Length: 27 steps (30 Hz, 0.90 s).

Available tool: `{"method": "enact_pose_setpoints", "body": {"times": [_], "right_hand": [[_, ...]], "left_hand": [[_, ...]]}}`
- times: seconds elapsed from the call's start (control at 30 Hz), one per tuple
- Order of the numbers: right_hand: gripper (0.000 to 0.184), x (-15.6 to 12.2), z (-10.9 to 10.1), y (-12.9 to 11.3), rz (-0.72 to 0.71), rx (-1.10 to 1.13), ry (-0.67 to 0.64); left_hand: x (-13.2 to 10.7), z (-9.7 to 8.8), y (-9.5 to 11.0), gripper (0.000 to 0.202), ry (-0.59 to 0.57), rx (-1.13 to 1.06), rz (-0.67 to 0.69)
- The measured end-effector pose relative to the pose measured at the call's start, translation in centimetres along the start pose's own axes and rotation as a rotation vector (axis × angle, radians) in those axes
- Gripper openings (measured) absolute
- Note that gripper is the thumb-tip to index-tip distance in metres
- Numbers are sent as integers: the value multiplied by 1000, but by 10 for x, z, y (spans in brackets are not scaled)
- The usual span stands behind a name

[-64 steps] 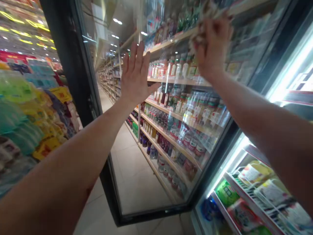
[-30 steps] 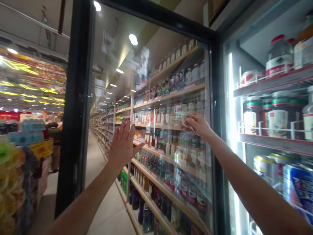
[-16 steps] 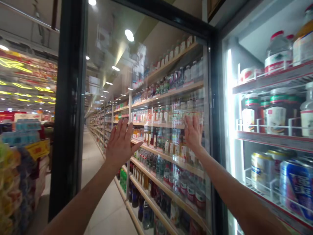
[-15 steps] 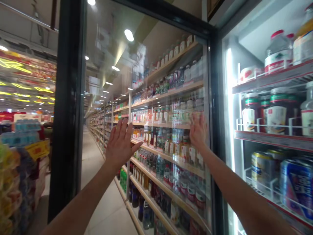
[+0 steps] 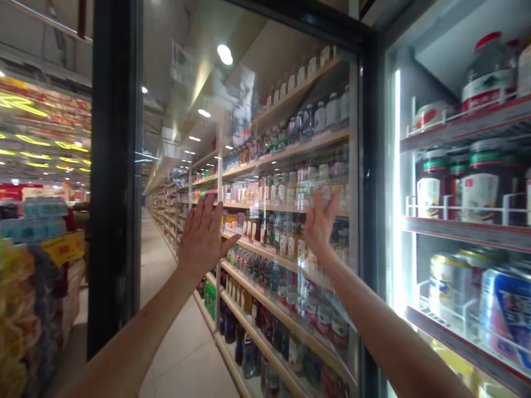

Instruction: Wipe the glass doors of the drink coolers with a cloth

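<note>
Glass door [image 5: 257, 166], one, centre of the frame: swung open at an angle, beside a lit fridge [image 5: 446, 47]. Dark bar [image 5: 114, 182] down the left edge of the pane; hinges probably on the opposite edge, next to the fridge.

Left hand [image 5: 201, 237], left of centre: wide open, fingers straight and near together, thumb set apart, palm apparently flat on the glass. Nothing visibly gripped. Set this way probably for bracing the door against swinging.

Right hand [image 5: 320, 224], right of centre: raised before the pane, fingers upright, loosely parted, not curled shut. Fingertips blurred; impossible to tell about anything pinned under the palm. Likely placed there for pressing on the glass, within comfortable reach.

Aisle shelves [image 5: 286, 155], showing in the glass: aisle bottles [image 5: 290, 243] in close rows, presumably grouped by kind.

Fridge shelves [image 5: 460, 231], right side: red-capped bottle [image 5: 488, 77] at upper right, dark bottles [image 5: 479, 185] below, cans [image 5: 450, 282] lower still. Wire rails [image 5: 505, 210] along the front, probably against slipping.

Yellow sign [image 5: 64, 249] and stacked packs [image 5: 16, 315], left edge: blurred, lettering unreadable.
</note>
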State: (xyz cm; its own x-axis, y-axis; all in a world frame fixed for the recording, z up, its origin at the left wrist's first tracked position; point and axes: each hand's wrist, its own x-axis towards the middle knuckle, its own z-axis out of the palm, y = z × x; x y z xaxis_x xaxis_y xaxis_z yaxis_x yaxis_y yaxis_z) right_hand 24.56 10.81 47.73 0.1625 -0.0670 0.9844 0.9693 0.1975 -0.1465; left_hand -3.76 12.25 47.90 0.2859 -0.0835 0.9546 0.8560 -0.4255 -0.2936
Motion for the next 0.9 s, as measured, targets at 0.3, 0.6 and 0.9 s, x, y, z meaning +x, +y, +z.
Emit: {"method": "enact_pose_setpoints", "body": {"times": [0.3,0.6,0.9], "right_hand": [[48,-15,-13,9,154,-96,6],[48,-28,-9,-4,-13,-88,-102],[48,-60,-16,-12,-349,-5,-295]], "left_hand": [[-1,1,-1,80,-1,-4,2],[-1,-1,-1,78,17,5,15],[-1,-1,-2,76,11,18,5]]}}
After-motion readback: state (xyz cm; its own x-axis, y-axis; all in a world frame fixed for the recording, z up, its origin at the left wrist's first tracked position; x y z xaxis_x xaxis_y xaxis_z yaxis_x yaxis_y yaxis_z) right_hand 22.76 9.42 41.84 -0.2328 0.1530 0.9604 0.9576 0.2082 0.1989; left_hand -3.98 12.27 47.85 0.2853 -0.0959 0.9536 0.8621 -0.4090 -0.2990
